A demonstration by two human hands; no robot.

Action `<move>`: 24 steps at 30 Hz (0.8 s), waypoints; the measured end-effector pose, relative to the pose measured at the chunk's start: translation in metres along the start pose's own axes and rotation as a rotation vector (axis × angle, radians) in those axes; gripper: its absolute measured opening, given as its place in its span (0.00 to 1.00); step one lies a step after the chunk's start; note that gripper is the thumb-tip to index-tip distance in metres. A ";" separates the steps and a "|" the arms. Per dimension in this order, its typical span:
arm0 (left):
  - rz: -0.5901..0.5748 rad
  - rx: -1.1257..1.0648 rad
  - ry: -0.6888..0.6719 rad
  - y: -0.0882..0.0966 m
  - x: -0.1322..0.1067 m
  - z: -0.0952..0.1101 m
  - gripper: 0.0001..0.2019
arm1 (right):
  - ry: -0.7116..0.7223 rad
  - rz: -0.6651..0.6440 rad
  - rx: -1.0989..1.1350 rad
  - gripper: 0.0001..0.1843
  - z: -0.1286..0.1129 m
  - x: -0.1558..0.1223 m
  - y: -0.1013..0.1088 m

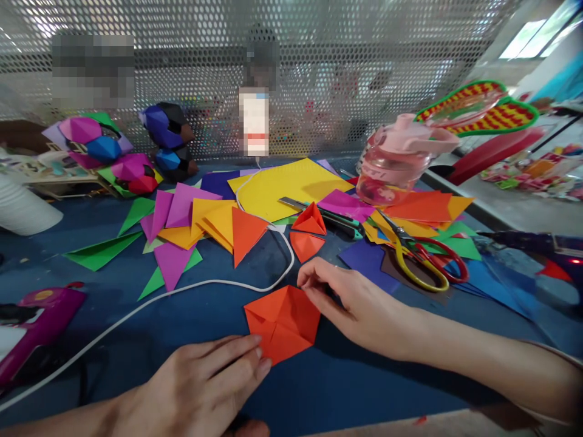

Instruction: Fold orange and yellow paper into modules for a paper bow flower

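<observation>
One orange paper (291, 321) lies in the head view on the blue desk (296, 397), near its front edge and well in from both side edges. The folding looks partly done: flaps are turned in, and creases run through the middle. The flaps do not seem fully flat, so I judge it unfinished; how many folds are left cannot be told. Further back, just beyond the right hand (355, 297), a small orange-red piece (311, 220) has raised walls and appears further along. Towards the back left corner, the many-coloured balls (109, 149) look fully made up.

The paper is bright, roughly five-sided, with a pale crease near its centre and darker shading under its folds. The fingers of the left hand (200, 376) lie close together, pressed on its lower left edge. The right thumb and forefinger meet at its upper right corner; whether they pinch the paper itself, I cannot tell. Towards the desk's right edge are the scissors (416, 255); the cutter (339, 221) lies beside the small piece.
</observation>
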State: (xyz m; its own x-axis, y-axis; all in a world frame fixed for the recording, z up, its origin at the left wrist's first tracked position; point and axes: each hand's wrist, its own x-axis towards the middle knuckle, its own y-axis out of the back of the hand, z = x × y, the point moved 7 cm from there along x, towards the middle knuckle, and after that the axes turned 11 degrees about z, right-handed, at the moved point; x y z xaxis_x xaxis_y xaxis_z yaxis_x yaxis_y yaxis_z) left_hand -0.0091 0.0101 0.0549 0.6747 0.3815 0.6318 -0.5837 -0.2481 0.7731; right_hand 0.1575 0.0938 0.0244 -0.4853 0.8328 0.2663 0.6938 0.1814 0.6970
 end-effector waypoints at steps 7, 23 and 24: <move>0.040 0.023 0.008 -0.007 -0.012 -0.004 0.15 | 0.460 -0.126 0.103 0.23 -0.015 0.005 0.005; -0.087 0.030 -0.087 -0.010 -0.015 0.006 0.13 | 0.829 -0.118 -0.219 0.14 -0.042 -0.024 -0.014; -0.094 0.021 -0.102 -0.010 -0.015 0.008 0.13 | 0.872 -0.089 -0.237 0.15 -0.044 -0.025 -0.013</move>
State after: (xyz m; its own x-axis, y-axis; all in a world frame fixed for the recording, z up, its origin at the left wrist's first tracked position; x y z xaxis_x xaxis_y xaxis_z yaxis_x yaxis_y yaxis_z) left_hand -0.0098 -0.0001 0.0380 0.7688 0.3121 0.5582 -0.5071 -0.2344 0.8294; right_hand 0.1370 0.0471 0.0378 -0.8297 0.1116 0.5469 0.5532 0.0335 0.8324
